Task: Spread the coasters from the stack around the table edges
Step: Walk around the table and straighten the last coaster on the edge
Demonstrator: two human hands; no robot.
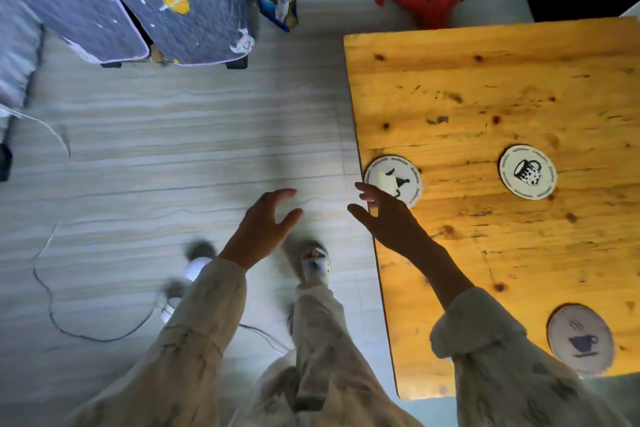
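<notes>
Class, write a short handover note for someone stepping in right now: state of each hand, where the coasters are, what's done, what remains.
Left hand: open, empty, over the floor.
Right hand: open, empty, at the table's left edge by the kettle coaster.
Mug coaster lies further in; cup coaster sits near the bottom edge.
Done: three coasters lie singly.
Left: no stack in view; the far edge is bare.

Head-worn wide-angle view, steep downward tilt.
Looked from standing height onto floor (173, 156) at left and wooden table (485, 97) edge at right.
</notes>
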